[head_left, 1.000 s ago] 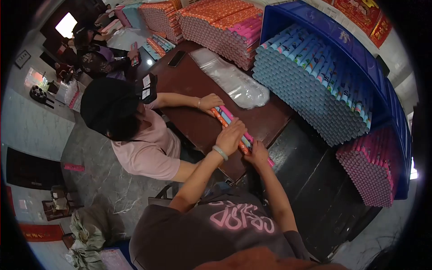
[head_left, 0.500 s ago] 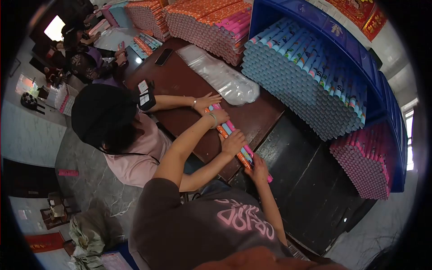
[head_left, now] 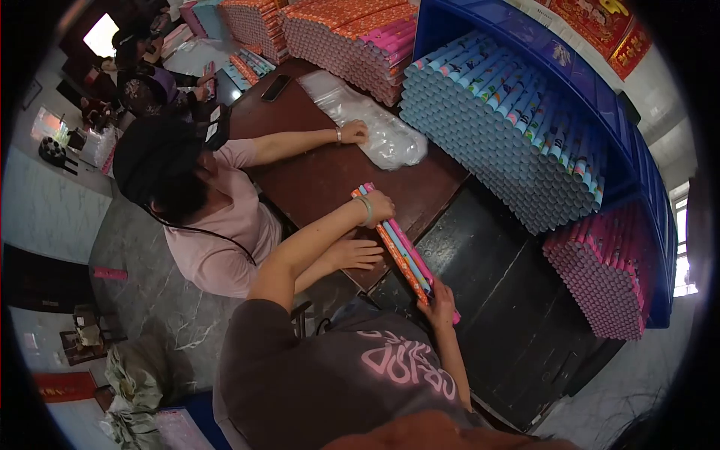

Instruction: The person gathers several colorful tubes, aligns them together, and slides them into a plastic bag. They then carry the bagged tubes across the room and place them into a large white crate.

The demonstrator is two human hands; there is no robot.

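Observation:
My left hand [head_left: 379, 207], with a green band at the wrist, grips the upper end of a bundle of patterned tubes [head_left: 405, 253] in orange, blue and pink. Around the bundle's lower end is my right hand [head_left: 441, 304]. The bundle slants over the corner of the brown table [head_left: 315, 187] and the black surface [head_left: 487, 277]. A co-worker in a pink shirt has one hand [head_left: 354, 133] on the clear plastic bags [head_left: 386, 139]. Their other hand [head_left: 360, 253] is spread beside the bundle, apart from it.
Blue tubes [head_left: 495, 127] fill a blue crate [head_left: 525, 34] at the right, with pink tubes [head_left: 600, 270] below. Orange tubes [head_left: 330, 30] are stacked at the back. A phone [head_left: 276, 88] lies on the brown table. Another person [head_left: 146, 82] sits at the far left.
The co-worker's hands have let go of the bundle; one has moved up to the plastic bags, the other left. My hands still hold the bundle, which has shifted slightly down and right.

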